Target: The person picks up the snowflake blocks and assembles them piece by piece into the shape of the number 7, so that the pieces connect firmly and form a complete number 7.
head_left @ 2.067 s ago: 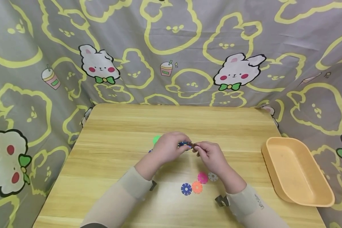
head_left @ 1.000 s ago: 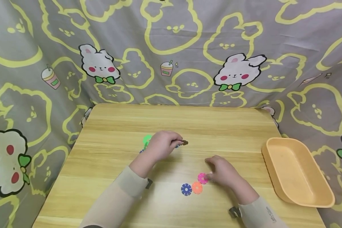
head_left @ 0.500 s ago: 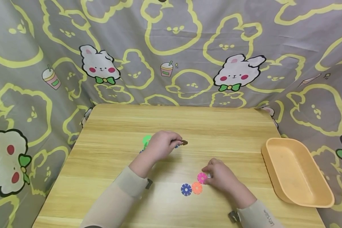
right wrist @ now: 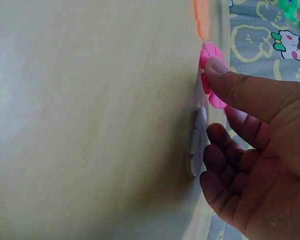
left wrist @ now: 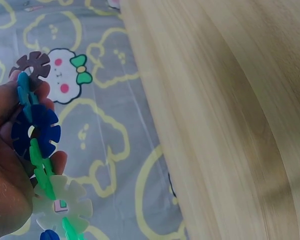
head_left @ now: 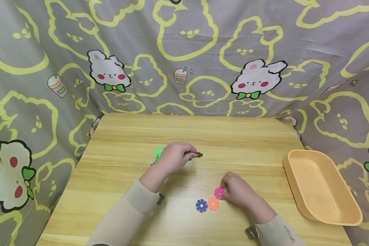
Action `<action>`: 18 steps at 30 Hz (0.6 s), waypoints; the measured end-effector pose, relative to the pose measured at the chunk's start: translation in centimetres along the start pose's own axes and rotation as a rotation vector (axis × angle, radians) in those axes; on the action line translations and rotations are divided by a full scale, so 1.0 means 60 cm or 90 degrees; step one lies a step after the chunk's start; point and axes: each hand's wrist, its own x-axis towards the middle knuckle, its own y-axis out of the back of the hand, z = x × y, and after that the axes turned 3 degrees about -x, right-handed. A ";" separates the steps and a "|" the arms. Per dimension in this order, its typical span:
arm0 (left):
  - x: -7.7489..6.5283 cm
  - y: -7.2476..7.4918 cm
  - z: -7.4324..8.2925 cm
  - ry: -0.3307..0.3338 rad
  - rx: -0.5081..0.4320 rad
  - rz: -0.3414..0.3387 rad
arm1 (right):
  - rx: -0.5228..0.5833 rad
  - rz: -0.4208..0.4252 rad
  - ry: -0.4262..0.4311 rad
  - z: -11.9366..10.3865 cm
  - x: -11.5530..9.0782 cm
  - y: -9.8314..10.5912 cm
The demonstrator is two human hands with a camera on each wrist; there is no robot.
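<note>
My left hand [head_left: 176,158] holds a chain of notched plastic discs above the table's middle. In the left wrist view the chain runs from a brown disc [left wrist: 36,65] through a light blue one [left wrist: 24,90], a dark blue one [left wrist: 50,131] and a green one [left wrist: 41,170] to a whitish disc [left wrist: 72,205]. My right hand [head_left: 238,189] pinches a pink disc [right wrist: 217,97] between thumb and index finger, tilted off the tabletop in the right wrist view. Under the other curled fingers lies a grey-white disc [right wrist: 196,150].
An orange disc [head_left: 213,209] and a dark blue disc [head_left: 198,206] lie on the wooden table [head_left: 126,131], left of my right hand. At the right edge stands a yellow-orange bin [head_left: 298,191]. A patterned curtain [head_left: 203,41] surrounds the table.
My right hand has left the chain, come down toward the loose discs and taken hold of the pink one. My left hand has shifted slightly left with the chain.
</note>
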 end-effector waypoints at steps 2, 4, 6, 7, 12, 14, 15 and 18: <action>0.001 0.000 0.000 0.002 -0.001 -0.001 | 0.045 -0.015 -0.018 0.000 0.001 0.005; 0.001 0.000 0.000 0.003 -0.003 -0.001 | 0.095 -0.023 -0.031 -0.001 0.003 0.013; 0.001 -0.001 0.000 0.004 -0.003 -0.001 | 0.144 -0.015 -0.029 -0.001 0.007 0.024; 0.001 -0.002 0.001 0.005 -0.003 -0.001 | 0.170 -0.003 -0.024 -0.002 0.010 0.030; 0.002 -0.005 0.002 0.005 -0.006 -0.008 | 0.332 0.083 0.021 -0.018 0.032 0.062; 0.002 -0.007 0.002 0.004 -0.008 -0.011 | 0.403 0.106 0.025 -0.028 0.041 0.072; 0.003 -0.007 0.002 0.003 -0.010 -0.011 | 0.435 0.113 0.024 -0.034 0.045 0.075; 0.004 -0.009 0.002 0.002 -0.013 -0.013 | 0.499 0.138 0.008 -0.050 0.053 0.083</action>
